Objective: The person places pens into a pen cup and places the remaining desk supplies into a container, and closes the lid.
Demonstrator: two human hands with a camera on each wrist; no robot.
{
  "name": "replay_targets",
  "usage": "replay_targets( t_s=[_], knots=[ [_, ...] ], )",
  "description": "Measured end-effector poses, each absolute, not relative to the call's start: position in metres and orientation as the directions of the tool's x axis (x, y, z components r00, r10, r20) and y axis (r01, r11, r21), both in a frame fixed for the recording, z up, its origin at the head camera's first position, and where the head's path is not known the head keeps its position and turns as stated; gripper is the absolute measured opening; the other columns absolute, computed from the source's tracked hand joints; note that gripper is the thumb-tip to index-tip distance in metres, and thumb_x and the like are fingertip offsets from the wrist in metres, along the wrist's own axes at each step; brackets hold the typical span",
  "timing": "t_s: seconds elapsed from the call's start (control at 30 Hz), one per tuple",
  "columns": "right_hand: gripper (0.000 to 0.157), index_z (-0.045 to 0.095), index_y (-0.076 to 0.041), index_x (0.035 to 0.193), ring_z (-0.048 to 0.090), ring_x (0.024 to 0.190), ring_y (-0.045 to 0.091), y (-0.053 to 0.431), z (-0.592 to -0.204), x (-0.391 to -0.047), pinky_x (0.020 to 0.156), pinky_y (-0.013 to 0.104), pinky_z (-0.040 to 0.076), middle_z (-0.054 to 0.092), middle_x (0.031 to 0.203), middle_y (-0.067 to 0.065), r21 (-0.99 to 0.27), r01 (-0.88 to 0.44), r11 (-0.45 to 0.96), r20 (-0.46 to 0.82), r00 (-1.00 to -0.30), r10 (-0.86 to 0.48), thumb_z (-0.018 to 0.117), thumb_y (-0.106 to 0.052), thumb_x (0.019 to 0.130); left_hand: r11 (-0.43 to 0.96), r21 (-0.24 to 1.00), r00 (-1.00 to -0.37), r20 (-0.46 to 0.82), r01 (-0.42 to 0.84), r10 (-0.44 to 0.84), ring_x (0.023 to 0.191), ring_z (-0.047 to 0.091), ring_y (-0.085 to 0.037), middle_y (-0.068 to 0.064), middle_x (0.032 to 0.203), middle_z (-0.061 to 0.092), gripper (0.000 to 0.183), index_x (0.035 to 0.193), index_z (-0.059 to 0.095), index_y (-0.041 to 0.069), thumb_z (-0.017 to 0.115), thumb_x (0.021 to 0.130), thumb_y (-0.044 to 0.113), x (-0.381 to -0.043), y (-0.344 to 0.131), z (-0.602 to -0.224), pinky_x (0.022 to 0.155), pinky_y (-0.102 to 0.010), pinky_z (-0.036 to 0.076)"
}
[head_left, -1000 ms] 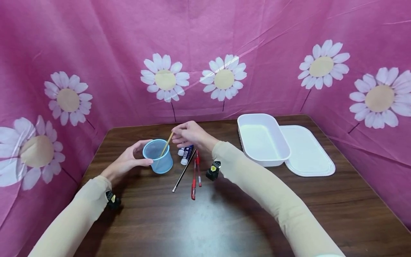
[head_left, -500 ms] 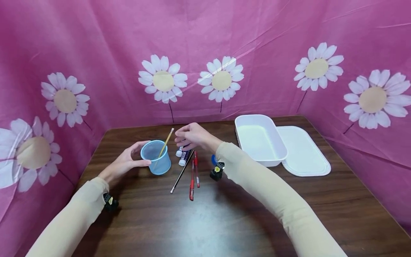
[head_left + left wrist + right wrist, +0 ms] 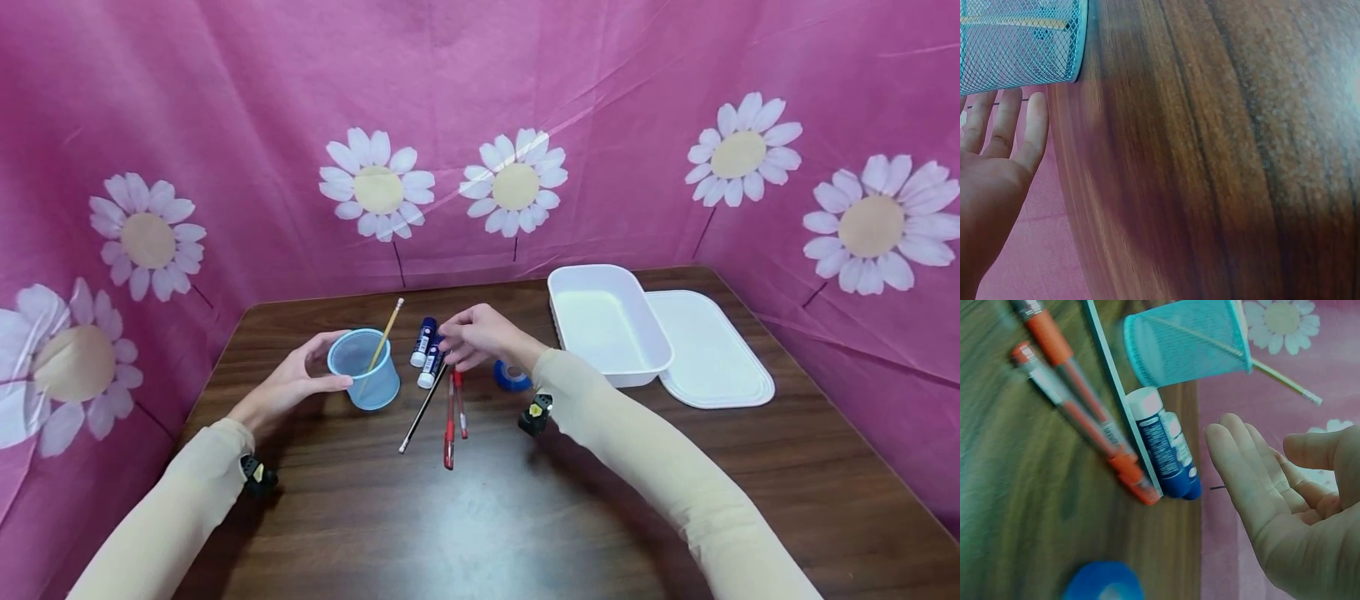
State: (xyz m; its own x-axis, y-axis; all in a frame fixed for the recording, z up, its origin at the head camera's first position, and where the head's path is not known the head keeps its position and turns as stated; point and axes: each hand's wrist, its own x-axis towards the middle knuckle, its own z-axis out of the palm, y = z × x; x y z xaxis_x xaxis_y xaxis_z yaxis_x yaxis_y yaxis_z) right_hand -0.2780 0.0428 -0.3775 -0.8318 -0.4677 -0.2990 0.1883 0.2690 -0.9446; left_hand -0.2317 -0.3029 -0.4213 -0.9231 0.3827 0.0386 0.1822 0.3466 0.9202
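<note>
Brown, the table (image 3: 487,517) is carrying one box (image 3: 632,377), one lid (image 3: 720,358). At left, the left hand (image 3: 294,379) is gripping one cup (image 3: 372,390); the right hand (image 3: 489,335) is hovering, fingers loose. One yellow pencil (image 3: 386,335) is leaning inside; one black pencil (image 3: 422,411), two pens (image 3: 449,429), two glue sticks (image 3: 423,340), one tape (image 3: 509,381) are lying nearby.

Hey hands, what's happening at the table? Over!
Left hand holding blue cup, yellow pencil inside. Right hand empty, beside glue sticks. Black pencil close alongside them.

The table (image 3: 352,517) bears a cup (image 3: 380,389), two glue sticks (image 3: 423,342), a black pencil (image 3: 423,408), two pens (image 3: 450,423), tape (image 3: 512,384), a tub (image 3: 611,329) and lid (image 3: 720,350).
</note>
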Motion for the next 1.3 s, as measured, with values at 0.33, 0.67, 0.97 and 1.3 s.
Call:
replay_targets(
  t_s=[0.33, 0.67, 0.97, 1.3],
  knots=[
    [0.029, 0.063, 0.008, 0.125, 0.071, 0.068, 0.020, 0.053, -0.409, -0.274, 0.066, 0.039, 0.064, 0.069, 0.101, 0.023, -0.928, 0.233, 0.292, -0.347, -0.828, -0.441, 0.058, -0.012, 0.103, 0.353, 0.917, -0.925, 0.041, 0.185, 0.379, 0.131, 0.045, -0.024, -0.011, 0.142, 0.053, 0.071, 0.151, 0.044, 0.014, 0.079, 0.089, 0.015, -0.231, -0.303, -0.421, 0.102, -0.021, 0.038],
    [0.034, 0.062, 0.002, 0.123, 0.066, 0.070, 0.023, 0.054, -0.423, -0.278, 0.067, 0.040, 0.064, 0.071, 0.098, 0.015, -0.905, 0.223, 0.363, -0.358, -0.860, -0.363, 0.071, -0.019, 0.097, 0.387, 0.904, -0.924, 0.022, 0.181, 0.381, 0.132, 0.044, -0.026, -0.009, 0.142, 0.052, 0.072, 0.152, 0.042, 0.018, 0.079, 0.090, 0.019, -0.232, -0.304, -0.419, 0.109, -0.046, 0.032],
    [0.046, 0.059, 0.001, 0.121, 0.061, 0.066, 0.021, 0.044, -0.435, -0.277, 0.062, 0.036, 0.063, 0.066, 0.089, 0.009, -0.891, 0.265, 0.368, -0.375, -0.887, -0.270, 0.084, -0.018, 0.086, 0.372, 0.911, -0.927, 0.027, 0.176, 0.373, 0.133, 0.043, -0.025, -0.009, 0.143, 0.052, 0.071, 0.152, 0.043, 0.017, 0.079, 0.090, 0.017, -0.232, -0.302, -0.421, 0.109, -0.039, 0.034],
    [0.046, 0.063, 0.000, 0.112, 0.063, 0.062, 0.018, 0.035, -0.440, -0.274, 0.055, 0.033, 0.062, 0.067, 0.087, 0.010, -0.865, 0.205, 0.458, -0.322, -0.927, -0.193, 0.091, -0.014, 0.078, 0.352, 0.927, -0.935, -0.005, 0.129, 0.355, 0.135, 0.041, -0.024, -0.007, 0.145, 0.051, 0.072, 0.151, 0.043, 0.018, 0.080, 0.089, 0.017, -0.229, -0.301, -0.422, 0.112, -0.047, 0.028]
  ],
)
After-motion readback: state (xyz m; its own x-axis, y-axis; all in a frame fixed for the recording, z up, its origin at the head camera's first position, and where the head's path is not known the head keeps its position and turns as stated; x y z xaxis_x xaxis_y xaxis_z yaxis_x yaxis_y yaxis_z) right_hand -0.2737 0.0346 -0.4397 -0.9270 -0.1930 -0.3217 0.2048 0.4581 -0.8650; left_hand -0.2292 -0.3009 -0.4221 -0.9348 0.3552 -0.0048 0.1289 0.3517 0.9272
